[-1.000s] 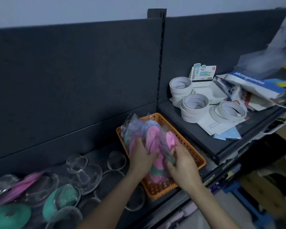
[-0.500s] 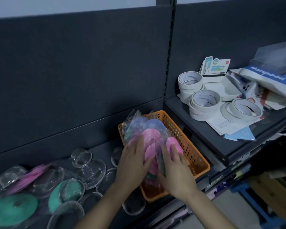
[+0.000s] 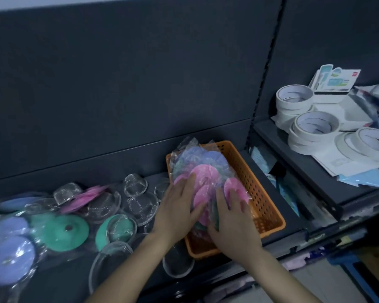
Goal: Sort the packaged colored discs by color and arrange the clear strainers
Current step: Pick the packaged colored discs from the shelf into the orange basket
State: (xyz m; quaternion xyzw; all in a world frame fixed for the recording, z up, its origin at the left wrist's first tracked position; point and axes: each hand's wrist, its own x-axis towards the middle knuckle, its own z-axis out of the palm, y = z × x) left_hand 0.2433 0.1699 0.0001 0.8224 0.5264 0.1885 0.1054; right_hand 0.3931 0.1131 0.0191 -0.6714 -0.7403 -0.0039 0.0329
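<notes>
An orange perforated basket stands on the dark shelf, packed with plastic-wrapped discs standing on edge: pink ones in front, purple ones behind. My left hand lies flat against the pink discs from the left. My right hand presses on the stack from the right, fingers on another pink disc. To the left lie loose green discs, purple discs, a pink disc and several clear mesh strainers.
A higher shelf on the right carries white tape rolls, papers and a small card box. A dark back panel rises behind both shelves. One strainer lies at the shelf's front edge below the basket.
The view has shifted left, bringing more loose discs into sight. Both hands have flattened against the pink discs in the basket and stay there.
</notes>
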